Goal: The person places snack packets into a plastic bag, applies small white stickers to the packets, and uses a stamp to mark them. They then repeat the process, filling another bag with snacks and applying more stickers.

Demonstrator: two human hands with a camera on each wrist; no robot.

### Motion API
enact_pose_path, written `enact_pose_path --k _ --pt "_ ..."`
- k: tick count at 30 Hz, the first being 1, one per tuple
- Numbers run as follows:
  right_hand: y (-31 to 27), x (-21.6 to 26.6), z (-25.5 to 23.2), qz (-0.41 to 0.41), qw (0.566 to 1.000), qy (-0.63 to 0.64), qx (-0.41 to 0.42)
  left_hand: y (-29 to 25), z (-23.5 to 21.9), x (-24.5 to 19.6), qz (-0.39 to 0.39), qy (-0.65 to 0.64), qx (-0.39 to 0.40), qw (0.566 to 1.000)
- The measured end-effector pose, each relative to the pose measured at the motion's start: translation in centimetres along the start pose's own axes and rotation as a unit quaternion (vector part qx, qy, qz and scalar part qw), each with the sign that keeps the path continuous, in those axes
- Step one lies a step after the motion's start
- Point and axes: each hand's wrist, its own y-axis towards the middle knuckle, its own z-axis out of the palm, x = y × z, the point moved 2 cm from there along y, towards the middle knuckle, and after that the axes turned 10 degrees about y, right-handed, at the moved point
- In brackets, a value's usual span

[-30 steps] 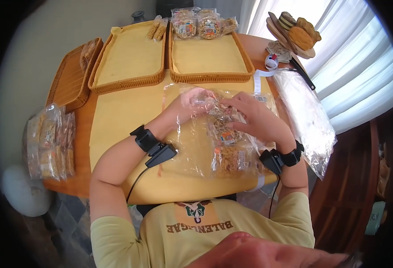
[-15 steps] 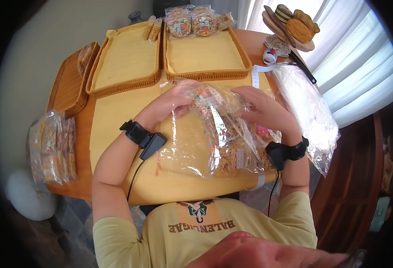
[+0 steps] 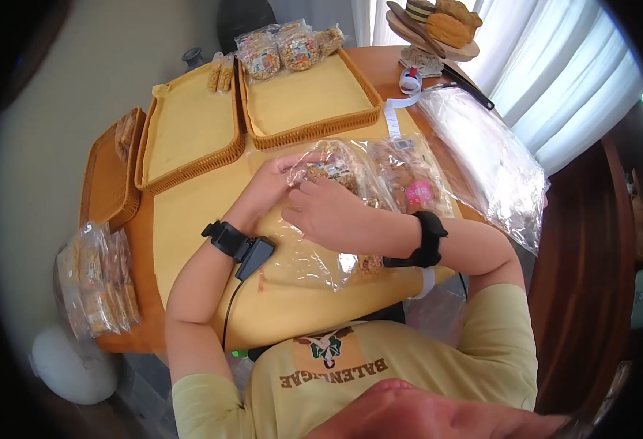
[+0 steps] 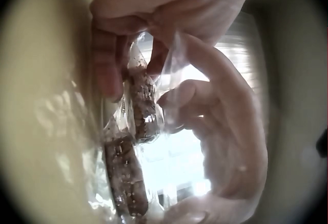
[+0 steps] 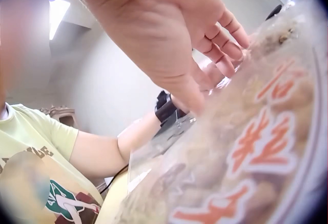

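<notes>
A large clear plastic bag point(image 3: 314, 267) lies on the yellow cloth in front of the person, with several snack packets of puffed grain in and around it. The left hand point(image 3: 270, 183) grips the far end of a grain snack packet point(image 3: 336, 172) through the film. In the left wrist view, its fingers point(image 4: 107, 70) bend over that packet's top, with brown packets point(image 4: 125, 175) below. The right hand point(image 3: 329, 212) reaches across to the left, fingertips bent at the bag's edge beside the left hand, pinching the film. Red characters mark a packet point(image 5: 261, 147) close under the right wrist.
Two cloth-lined wicker trays point(image 3: 314, 135) stand behind, several snack packets point(image 3: 297, 51) at the back of one. A smaller tray point(image 3: 109, 186) is at left, above bagged packets point(image 3: 98, 282). Clear bags point(image 3: 482, 146), a paper strip point(image 3: 392, 117) and a stand with bread point(image 3: 449, 29) are right.
My right hand has swung left across the bag to join the left hand. A packet with a pink label now shows at the right. The view has turned.
</notes>
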Motion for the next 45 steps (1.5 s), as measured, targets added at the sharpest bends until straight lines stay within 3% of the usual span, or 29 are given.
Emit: enact_pose_path --k 1,5,7,9,11,13,17,22,25,29,31,32,34,36,37,38,40,45 --pt "0.2 0.0 0.5 -0.017 0.998 -0.055 0.010 0.0 0.0 0.0 -0.024 0.005 -0.012 1.000" --pt "0.3 0.2 1.1 0.021 0.994 -0.073 0.083 0.4 0.2 0.4 -0.067 -0.021 -0.039 0.997" --pt "0.1 1.0 0.2 -0.073 0.997 0.030 -0.016 0.7 0.4 0.3 -0.047 -0.062 -0.037 0.996" --pt "-0.4 1.3 1.0 -0.084 0.996 0.008 -0.025 0.9 0.8 0.0 -0.029 -0.102 -0.035 0.994" --pt "-0.4 1.6 1.1 -0.094 0.995 -0.014 -0.034 0.6 1.6 -1.1 -0.029 -0.045 -0.063 0.997" --pt "0.1 1.6 1.5 -0.026 0.994 0.038 0.094 0.8 1.7 -0.8 -0.015 -0.024 -0.053 0.998" --pt "-0.3 3.1 1.9 0.007 0.991 0.037 0.129 0.6 1.6 -1.0 -0.013 -0.007 -0.045 0.999" --pt "-2.0 5.0 1.1 -0.066 0.997 0.026 0.012 -0.6 2.0 -1.3 -0.018 -0.047 -0.086 0.995" --pt "-1.7 5.6 2.7 -0.047 0.998 0.012 -0.027 -0.7 2.0 -1.5 -0.004 -0.049 -0.075 0.996" --pt "-1.6 6.7 3.4 -0.030 0.998 -0.053 0.027 -1.5 2.4 -1.6 -0.012 -0.056 -0.084 0.995" --pt "-1.9 6.9 2.4 -0.058 0.996 -0.021 -0.063 -1.5 2.4 -1.8 -0.004 -0.043 -0.082 0.996" --pt "-2.1 7.0 2.0 -0.047 0.997 -0.027 -0.060 -1.5 2.4 -1.6 -0.004 -0.061 -0.082 0.995" --pt "-2.7 7.4 1.0 -0.110 0.985 -0.001 -0.131 -1.3 2.7 -1.3 0.000 -0.083 -0.060 0.995" --pt "-3.2 7.8 0.3 -0.112 0.985 -0.005 -0.133 -1.1 2.9 -1.1 0.005 0.015 -0.046 0.999" --pt "-3.5 8.1 0.2 -0.128 0.982 0.002 -0.138 -1.3 4.3 -1.4 0.028 -0.067 -0.077 0.994" --pt "-3.6 8.3 0.3 -0.120 0.983 -0.004 -0.138 -1.6 4.7 -1.7 0.031 -0.067 -0.067 0.995" --pt "-3.9 8.3 0.2 -0.123 0.973 -0.003 -0.195 -2.0 5.4 -2.6 0.022 0.058 -0.025 0.998" --pt "-4.4 8.3 0.5 -0.119 0.978 0.079 -0.150 -0.9 5.3 -0.8 0.075 0.112 -0.034 0.990"
